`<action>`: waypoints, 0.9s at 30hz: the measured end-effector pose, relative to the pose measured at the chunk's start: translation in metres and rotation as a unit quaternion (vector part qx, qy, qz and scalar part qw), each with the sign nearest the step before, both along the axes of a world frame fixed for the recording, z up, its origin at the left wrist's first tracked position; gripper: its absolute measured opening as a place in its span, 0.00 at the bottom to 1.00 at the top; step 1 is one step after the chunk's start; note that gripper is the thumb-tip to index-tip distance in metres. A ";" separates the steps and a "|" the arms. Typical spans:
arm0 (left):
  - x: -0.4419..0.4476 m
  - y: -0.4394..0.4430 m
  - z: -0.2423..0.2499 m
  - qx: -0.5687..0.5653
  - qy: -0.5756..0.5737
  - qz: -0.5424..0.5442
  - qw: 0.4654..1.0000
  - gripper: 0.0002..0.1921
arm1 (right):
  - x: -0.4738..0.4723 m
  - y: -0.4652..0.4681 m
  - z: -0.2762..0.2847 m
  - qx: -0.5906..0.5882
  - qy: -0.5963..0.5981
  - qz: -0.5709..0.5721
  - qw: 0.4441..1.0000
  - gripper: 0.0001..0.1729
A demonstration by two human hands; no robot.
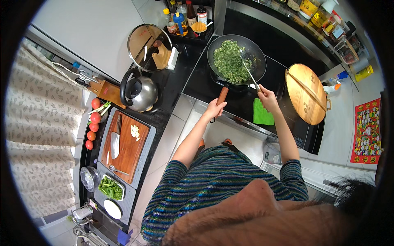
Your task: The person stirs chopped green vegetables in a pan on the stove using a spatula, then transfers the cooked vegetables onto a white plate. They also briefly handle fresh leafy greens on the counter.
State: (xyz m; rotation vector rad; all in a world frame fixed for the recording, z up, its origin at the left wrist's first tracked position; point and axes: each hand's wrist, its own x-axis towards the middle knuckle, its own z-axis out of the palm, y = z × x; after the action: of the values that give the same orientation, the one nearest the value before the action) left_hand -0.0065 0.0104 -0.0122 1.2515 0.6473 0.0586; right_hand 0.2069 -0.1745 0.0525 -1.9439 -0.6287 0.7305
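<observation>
My left hand (pixel 215 109) grips the brown handle (pixel 223 96) of a dark wok (pixel 261 63), which sits over the near-left part of the black stove. In my right hand (pixel 268 97) is a metal spatula (pixel 248 71) with a wooden grip, slanting down into the wok. Its blade is partly buried in a chopped green vegetable mixture (pixel 229 61) that covers most of the wok's bottom and left side. Below my right hand, a folded green cloth (pixel 263 113) lies on the stove's front edge.
A wooden lid (pixel 306 93) covers a pot on the right. Leftward stand a steel kettle (pixel 142 92), a glass lid (pixel 149 47) and sauce bottles (pixel 190 15). A cutting board (pixel 127 147) bears a cleaver (pixel 115 138) and chopped garlic (pixel 134 131); tomatoes (pixel 95 117) and leafy greens (pixel 110 187) lie nearby.
</observation>
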 end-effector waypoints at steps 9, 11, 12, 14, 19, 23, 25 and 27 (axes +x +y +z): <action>0.000 0.001 0.000 0.007 0.000 -0.001 1.000 0.12 | -0.056 -0.037 0.039 -0.024 -0.263 0.042 0.963 0.26; 0.000 0.000 -0.001 0.009 0.001 0.001 1.000 0.12 | -0.057 -0.043 0.040 0.039 -0.133 0.029 0.990 0.25; 0.000 0.000 -0.001 0.009 0.001 0.002 1.000 0.12 | -0.057 -0.047 0.040 -0.022 -0.070 0.032 0.997 0.25; 0.000 0.000 -0.003 0.010 0.003 0.001 1.000 0.12 | -0.054 -0.045 0.036 -0.057 -0.188 0.064 0.979 0.25; 0.001 -0.001 -0.005 0.004 -0.011 0.010 1.000 0.15 | -0.031 -0.019 0.020 -0.141 -0.354 0.027 0.924 0.25; 0.000 0.001 -0.002 0.013 0.004 0.000 1.000 0.13 | -0.012 -0.016 0.025 -0.072 -0.258 -0.016 0.963 0.24; -0.001 0.002 -0.001 0.010 0.004 0.004 1.000 0.13 | -0.007 -0.023 0.030 -0.010 -0.170 -0.015 0.985 0.26; 0.000 0.001 0.000 0.014 -0.001 -0.002 1.000 0.13 | -0.005 -0.025 0.033 -0.110 -0.164 -0.046 0.979 0.25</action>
State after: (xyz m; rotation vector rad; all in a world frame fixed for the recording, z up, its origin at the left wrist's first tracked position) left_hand -0.0068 0.0116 -0.0125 1.2798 0.6447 0.0662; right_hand 0.2017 -0.1995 0.0856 -2.3089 -0.6728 0.4376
